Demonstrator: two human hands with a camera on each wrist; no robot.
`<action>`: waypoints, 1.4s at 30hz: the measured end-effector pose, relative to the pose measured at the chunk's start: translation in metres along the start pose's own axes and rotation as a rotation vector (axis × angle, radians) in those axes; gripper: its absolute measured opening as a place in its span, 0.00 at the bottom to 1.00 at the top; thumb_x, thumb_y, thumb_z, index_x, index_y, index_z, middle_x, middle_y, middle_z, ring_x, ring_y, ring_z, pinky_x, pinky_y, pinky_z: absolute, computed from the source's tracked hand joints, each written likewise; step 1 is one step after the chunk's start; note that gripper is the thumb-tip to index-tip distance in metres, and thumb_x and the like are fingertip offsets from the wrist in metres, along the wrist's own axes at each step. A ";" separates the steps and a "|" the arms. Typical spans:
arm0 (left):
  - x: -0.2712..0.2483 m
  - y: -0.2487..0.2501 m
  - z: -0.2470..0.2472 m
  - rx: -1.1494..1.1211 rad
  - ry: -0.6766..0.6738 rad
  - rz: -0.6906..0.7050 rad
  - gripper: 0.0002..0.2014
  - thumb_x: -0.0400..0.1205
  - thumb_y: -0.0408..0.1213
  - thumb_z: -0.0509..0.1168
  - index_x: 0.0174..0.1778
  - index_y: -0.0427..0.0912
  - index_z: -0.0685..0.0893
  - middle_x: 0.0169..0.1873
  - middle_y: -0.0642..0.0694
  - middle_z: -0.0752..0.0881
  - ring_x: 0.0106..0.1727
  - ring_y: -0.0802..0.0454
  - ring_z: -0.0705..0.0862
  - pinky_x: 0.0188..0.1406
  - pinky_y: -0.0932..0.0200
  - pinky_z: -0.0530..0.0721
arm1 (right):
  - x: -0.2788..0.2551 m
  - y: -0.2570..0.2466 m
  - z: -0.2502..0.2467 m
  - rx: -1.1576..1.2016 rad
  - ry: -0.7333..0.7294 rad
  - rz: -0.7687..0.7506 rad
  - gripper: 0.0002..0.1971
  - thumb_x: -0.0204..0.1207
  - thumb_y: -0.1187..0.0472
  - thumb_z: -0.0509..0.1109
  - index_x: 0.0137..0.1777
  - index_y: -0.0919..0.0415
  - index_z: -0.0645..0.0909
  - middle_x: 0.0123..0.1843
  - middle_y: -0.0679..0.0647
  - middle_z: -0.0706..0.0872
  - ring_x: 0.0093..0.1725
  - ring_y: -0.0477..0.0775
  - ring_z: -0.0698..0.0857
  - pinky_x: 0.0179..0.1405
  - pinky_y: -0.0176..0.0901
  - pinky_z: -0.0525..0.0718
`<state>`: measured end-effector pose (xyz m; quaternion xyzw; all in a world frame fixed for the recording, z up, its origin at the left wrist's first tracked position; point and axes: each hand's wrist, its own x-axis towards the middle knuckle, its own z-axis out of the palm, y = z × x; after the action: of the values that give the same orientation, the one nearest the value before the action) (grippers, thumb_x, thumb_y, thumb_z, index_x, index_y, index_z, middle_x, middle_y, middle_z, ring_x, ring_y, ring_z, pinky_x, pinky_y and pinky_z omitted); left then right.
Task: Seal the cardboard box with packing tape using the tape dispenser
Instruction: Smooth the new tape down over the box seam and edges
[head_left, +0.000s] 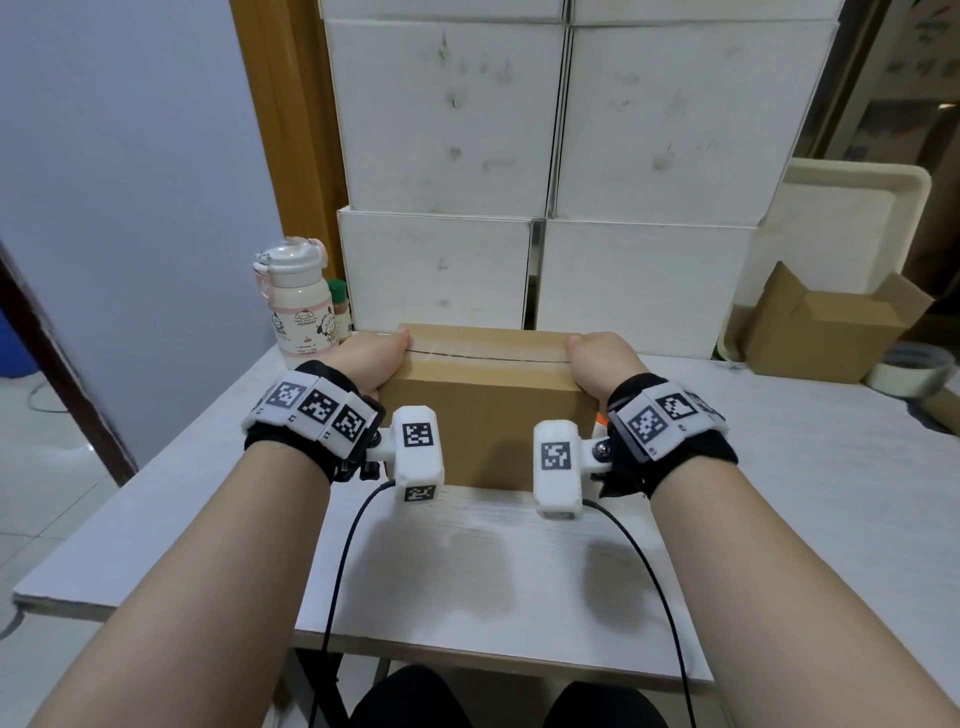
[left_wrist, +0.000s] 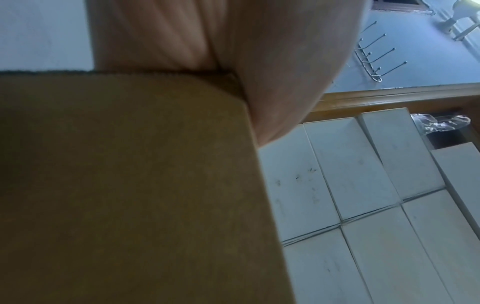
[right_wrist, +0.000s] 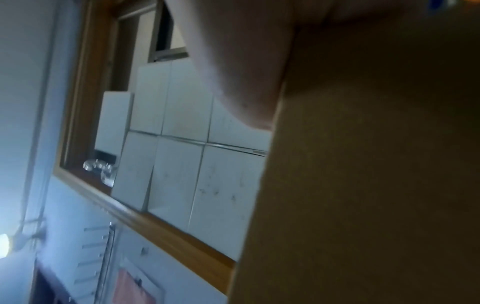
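Note:
A brown cardboard box (head_left: 488, 400) stands on the white table (head_left: 467, 561) in front of me, flaps closed, with a glossy strip of clear tape (head_left: 483, 345) along its top seam. My left hand (head_left: 374, 358) lies against the box's left end and my right hand (head_left: 602, 358) against its right end, each thumb laid straight on top at the seam. The other fingers are hidden behind the box. Both wrist views show a palm, the left hand (left_wrist: 285, 61) and the right hand (right_wrist: 241, 61), flat on cardboard (left_wrist: 130, 185) (right_wrist: 376, 164). A small orange part (head_left: 600, 418) peeks out by my right wrist.
Stacked white boxes (head_left: 545, 182) rise right behind the cardboard box. A cream drinking bottle (head_left: 301, 312) stands at the back left. At the right are an open small carton (head_left: 826, 332), a roll of tape (head_left: 914, 371) and a leaning white tray (head_left: 852, 234).

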<state>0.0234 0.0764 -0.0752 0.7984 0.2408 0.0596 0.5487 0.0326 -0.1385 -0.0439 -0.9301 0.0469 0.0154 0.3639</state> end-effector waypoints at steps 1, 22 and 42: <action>-0.002 0.000 0.000 -0.022 0.009 -0.023 0.34 0.79 0.59 0.57 0.72 0.34 0.73 0.69 0.33 0.79 0.67 0.34 0.79 0.69 0.42 0.78 | 0.001 0.002 0.000 0.030 0.013 -0.022 0.19 0.83 0.74 0.48 0.71 0.75 0.68 0.70 0.67 0.77 0.69 0.64 0.77 0.63 0.48 0.74; -0.016 0.002 -0.006 -0.239 -0.266 -0.177 0.14 0.80 0.39 0.67 0.55 0.35 0.77 0.37 0.36 0.85 0.33 0.42 0.84 0.36 0.51 0.88 | 0.015 0.022 0.002 0.353 -0.222 0.010 0.10 0.79 0.57 0.65 0.41 0.63 0.76 0.39 0.60 0.81 0.36 0.58 0.81 0.36 0.43 0.81; -0.030 0.028 0.005 0.418 -0.054 0.103 0.26 0.88 0.35 0.46 0.84 0.43 0.49 0.81 0.39 0.59 0.80 0.42 0.64 0.77 0.55 0.62 | 0.001 -0.008 -0.006 -0.037 -0.129 -0.002 0.41 0.76 0.33 0.59 0.74 0.69 0.69 0.74 0.62 0.75 0.71 0.61 0.75 0.61 0.44 0.72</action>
<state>0.0077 0.0503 -0.0467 0.9073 0.1920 0.0149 0.3737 0.0348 -0.1372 -0.0344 -0.9339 0.0223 0.0756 0.3487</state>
